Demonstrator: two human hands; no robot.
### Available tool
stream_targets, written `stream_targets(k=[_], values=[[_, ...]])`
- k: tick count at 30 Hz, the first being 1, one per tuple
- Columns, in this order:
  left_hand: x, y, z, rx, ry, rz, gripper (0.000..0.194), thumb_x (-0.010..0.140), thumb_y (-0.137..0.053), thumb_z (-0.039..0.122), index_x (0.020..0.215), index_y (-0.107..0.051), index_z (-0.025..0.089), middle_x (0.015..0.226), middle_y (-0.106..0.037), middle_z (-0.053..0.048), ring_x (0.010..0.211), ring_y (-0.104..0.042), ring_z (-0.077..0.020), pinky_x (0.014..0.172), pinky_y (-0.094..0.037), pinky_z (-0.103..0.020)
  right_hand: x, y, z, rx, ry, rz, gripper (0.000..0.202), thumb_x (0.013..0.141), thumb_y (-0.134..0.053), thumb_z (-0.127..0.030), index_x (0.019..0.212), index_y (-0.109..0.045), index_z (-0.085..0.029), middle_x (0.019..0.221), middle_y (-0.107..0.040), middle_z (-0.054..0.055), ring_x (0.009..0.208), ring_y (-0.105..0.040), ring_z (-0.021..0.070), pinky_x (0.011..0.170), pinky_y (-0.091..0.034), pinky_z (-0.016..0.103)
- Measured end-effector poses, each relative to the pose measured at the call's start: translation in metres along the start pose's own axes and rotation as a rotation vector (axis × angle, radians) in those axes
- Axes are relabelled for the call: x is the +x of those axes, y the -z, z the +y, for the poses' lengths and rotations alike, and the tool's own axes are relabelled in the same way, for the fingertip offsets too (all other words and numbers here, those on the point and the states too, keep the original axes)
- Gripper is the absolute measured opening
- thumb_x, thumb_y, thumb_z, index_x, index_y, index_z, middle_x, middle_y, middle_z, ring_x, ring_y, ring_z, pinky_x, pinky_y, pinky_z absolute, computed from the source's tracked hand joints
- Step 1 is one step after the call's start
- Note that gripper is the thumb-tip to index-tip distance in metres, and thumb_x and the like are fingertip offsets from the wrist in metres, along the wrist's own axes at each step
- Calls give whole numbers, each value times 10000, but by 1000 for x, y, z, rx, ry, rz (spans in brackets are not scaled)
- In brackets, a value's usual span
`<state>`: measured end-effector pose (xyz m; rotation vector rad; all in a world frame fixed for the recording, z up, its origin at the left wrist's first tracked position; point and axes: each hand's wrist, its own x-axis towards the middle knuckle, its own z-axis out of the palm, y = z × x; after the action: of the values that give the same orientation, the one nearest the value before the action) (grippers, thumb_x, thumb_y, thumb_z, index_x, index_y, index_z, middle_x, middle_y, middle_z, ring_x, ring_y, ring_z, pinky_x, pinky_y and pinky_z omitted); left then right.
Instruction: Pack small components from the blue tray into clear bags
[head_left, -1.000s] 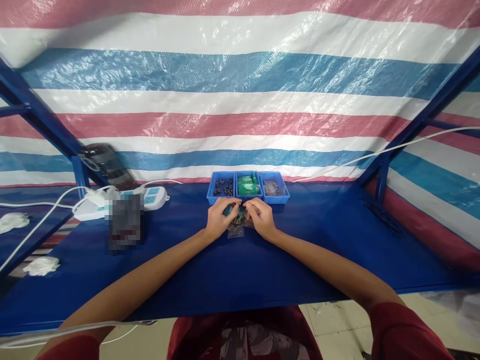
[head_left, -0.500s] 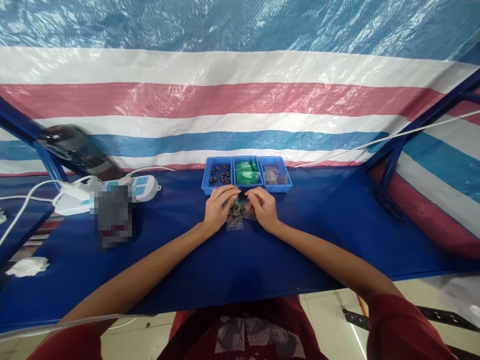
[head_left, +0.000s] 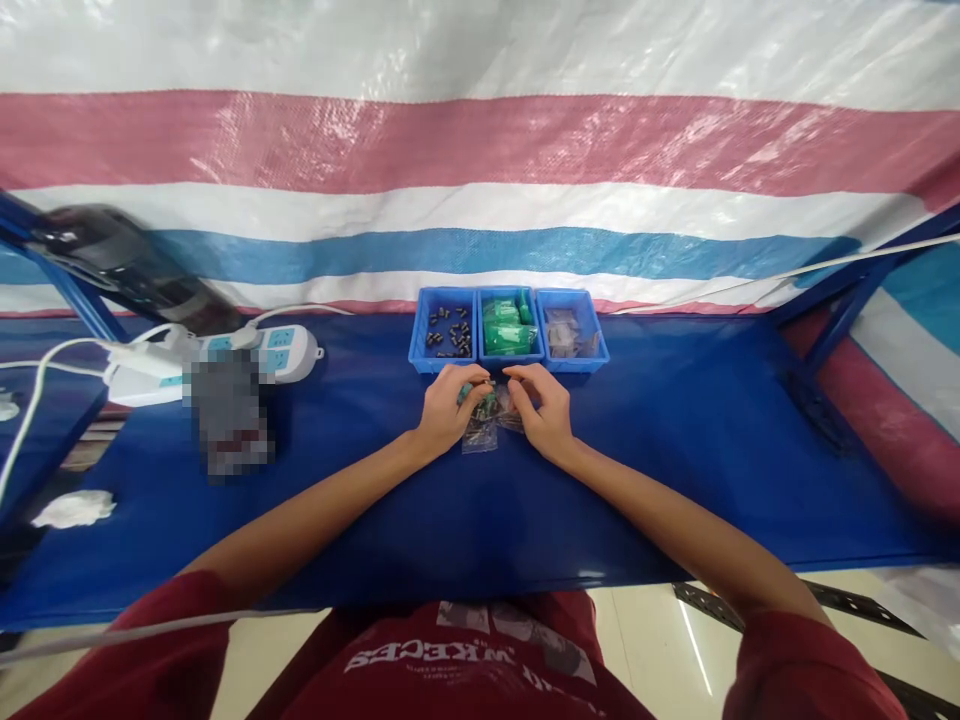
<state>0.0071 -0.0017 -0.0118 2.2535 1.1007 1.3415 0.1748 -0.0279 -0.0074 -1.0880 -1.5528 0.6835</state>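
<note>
My left hand point(head_left: 448, 408) is closed in a pinch, thumb and fingertips together, over small clear plastic bags point(head_left: 480, 438) of tiny parts on the table. Facing it, my right hand point(head_left: 543, 410) curls in a similar pinch, its fingertips a small gap away from the left ones. What either hand pinches is too small to make out. Just beyond the hands stand three blue bins side by side: the left bin point(head_left: 442, 367) with small dark metallic parts, the middle one with green packets point(head_left: 510, 338), the right one with flat clear bags point(head_left: 568, 335).
On the left of the blue table point(head_left: 480, 530) lies a white power strip point(head_left: 300, 352) with plugged cables, a blurred-out dark object point(head_left: 231, 415) in front. Behind is a dark bottle-like object point(head_left: 124, 265). Crumpled white material point(head_left: 75, 508) sits at the left. A striped sheet point(head_left: 480, 150) hangs behind.
The camera has tipped downward and come slightly closer, so the bins look larger and higher in view. Both hands stay pinched over the bags, their fingertips slightly shifted.
</note>
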Motion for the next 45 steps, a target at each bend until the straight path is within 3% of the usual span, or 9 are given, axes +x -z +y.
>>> stream_targets(k=[9, 17, 26, 36, 45], values=[[-2, 0, 3, 58, -8, -70, 155, 897, -517, 312, 915, -579, 171, 835, -658, -44, 796, -595, -149, 749, -506, -281, 0, 0, 0, 85, -82, -33, 230, 925, -441, -324, 1047, -602, -216, 880, -565, 46, 582, -552, 113, 545, -489, 270], [2, 3, 4, 89, 31, -37, 146, 897, -520, 285, 985, -565, 177, 861, -661, -31, 801, -609, -140, 748, -495, -263, 3, -4, 4, 142, -160, -31, 215, 921, -443, -333, 1032, -588, -219, 861, -561, 35, 557, -548, 104, 522, -478, 253], [1, 9, 5, -7, 70, -80, 136, 869, -562, 246, 995, -584, 201, 891, -663, -18, 818, -621, -138, 765, -501, -262, 1, -5, -2, 87, -83, -30, 190, 905, -474, -277, 1010, -619, -213, 857, -568, 42, 605, -543, 117, 549, -473, 257], [2, 7, 3, -65, 113, 45, 137, 875, -556, 263, 982, -615, 202, 922, -659, -15, 779, -624, -116, 778, -500, -238, 2, -7, 2, 34, -13, 8, 194, 907, -465, -278, 994, -625, -210, 853, -569, 34, 596, -534, 113, 560, -457, 253], [6, 8, 3, 1, 68, 46, 235, 905, -490, 357, 936, -649, 187, 915, -690, -34, 798, -639, -148, 785, -500, -271, 6, -12, 9, -8, 67, 88, 224, 901, -458, -320, 969, -630, -195, 839, -587, 37, 588, -525, 116, 559, -462, 248]])
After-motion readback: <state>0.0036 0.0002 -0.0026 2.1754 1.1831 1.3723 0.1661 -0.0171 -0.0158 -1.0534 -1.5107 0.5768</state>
